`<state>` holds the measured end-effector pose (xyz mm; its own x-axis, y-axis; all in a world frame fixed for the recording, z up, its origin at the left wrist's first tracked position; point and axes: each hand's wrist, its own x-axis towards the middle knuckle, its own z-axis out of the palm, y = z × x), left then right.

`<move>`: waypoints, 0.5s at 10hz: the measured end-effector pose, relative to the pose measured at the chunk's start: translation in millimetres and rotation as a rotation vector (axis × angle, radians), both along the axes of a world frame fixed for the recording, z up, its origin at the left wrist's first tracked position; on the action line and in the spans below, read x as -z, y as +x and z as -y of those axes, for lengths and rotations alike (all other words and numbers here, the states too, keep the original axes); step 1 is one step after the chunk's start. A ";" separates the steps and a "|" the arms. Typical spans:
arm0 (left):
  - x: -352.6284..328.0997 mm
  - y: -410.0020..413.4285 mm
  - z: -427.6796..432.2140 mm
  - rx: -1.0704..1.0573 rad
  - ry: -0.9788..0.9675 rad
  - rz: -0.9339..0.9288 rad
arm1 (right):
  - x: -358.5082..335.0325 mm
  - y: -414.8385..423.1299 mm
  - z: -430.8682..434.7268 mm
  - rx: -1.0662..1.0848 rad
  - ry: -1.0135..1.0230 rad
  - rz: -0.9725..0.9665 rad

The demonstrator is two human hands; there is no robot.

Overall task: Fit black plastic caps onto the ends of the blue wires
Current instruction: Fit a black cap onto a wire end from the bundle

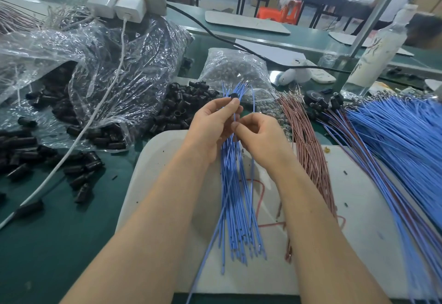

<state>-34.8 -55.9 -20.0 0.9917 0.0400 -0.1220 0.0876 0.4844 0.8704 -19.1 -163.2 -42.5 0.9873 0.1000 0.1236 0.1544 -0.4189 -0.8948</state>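
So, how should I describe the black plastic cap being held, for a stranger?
Find the white rectangular board on the green bench, with a bundle of thin blue wires across it. At the bundle's far end the left hand pinches one small black plastic cap. The other caps lie loose in heaps at the left.

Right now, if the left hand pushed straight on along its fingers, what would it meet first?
Probably the clear plastic bag of small shiny parts just beyond the left hand; depth is unclear, so it may pass above.

Glossy black plastic caps [181, 110], crinkled clear plastic bag [114, 64], matt green tabletop [59, 244].
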 end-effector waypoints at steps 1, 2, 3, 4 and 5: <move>3.2 1.8 -1.3 -0.037 -0.010 0.016 | -0.1 0.0 1.2 -0.003 -0.029 -0.003; -0.3 -1.0 -1.4 -0.015 -0.018 0.025 | 1.0 1.5 -0.4 0.026 0.010 -0.012; -1.3 -3.7 -1.5 -0.007 0.024 0.029 | 3.8 2.4 -3.7 0.061 0.115 -0.023; -0.8 -2.8 -1.1 -0.008 0.034 0.036 | 7.2 4.0 -6.7 0.092 0.153 0.001; 2.0 0.9 -0.5 -0.033 0.018 0.027 | 7.7 4.3 -6.8 0.108 0.101 0.042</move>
